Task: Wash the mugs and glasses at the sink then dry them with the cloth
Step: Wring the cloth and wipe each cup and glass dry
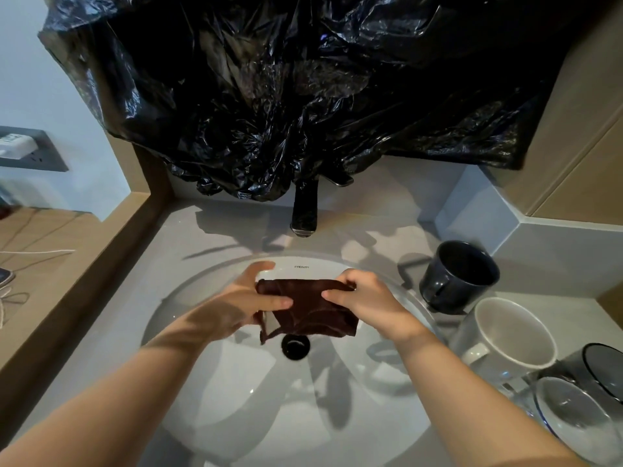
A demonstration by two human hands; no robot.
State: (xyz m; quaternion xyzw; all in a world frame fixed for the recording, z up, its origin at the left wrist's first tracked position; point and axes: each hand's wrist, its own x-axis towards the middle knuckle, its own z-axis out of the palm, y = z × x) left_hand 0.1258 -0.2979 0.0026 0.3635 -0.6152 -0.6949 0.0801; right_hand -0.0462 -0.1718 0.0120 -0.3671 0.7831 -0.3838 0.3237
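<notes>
A dark brown cloth (310, 308) hangs stretched over the white sink basin (209, 382), just above the black drain (295, 346). My left hand (246, 298) pinches its left edge and my right hand (367, 301) grips its right top corner. On the counter to the right stand a dark blue mug (458, 276), a white mug (509, 335), a clear glass (569, 419) and a dark smoky glass (600, 369).
The dark faucet (305, 210) rises behind the basin, with no water visible from it. Black plastic sheeting (296, 89) covers the wall above. A wooden ledge (84, 264) borders the grey counter (188, 237) on the left, with cables and a wall socket (30, 150) beyond.
</notes>
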